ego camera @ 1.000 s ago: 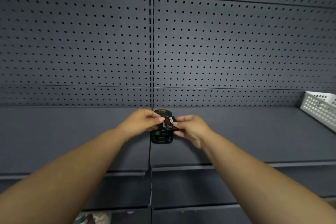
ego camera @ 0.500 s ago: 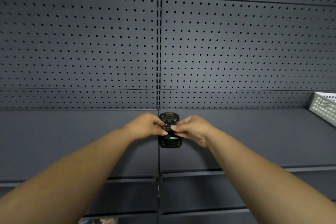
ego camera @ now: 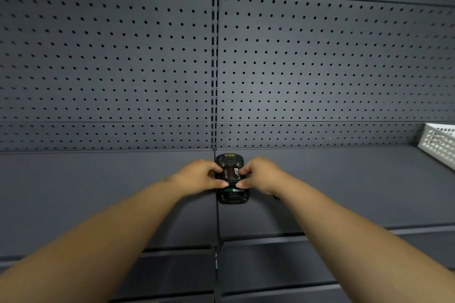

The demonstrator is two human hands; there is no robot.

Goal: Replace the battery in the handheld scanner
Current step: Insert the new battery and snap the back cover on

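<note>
Grey shelf, scanner lengthwise pointing away, both hands on battery

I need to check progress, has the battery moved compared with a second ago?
Yes. The battery, earlier tilted up off the scanner between both hands, now lies flat in its open back, further from the shelf's front edge.

The scanner is lying back-up on the shelf. The left hand and right hand are pinching the battery over its open compartment.
</note>
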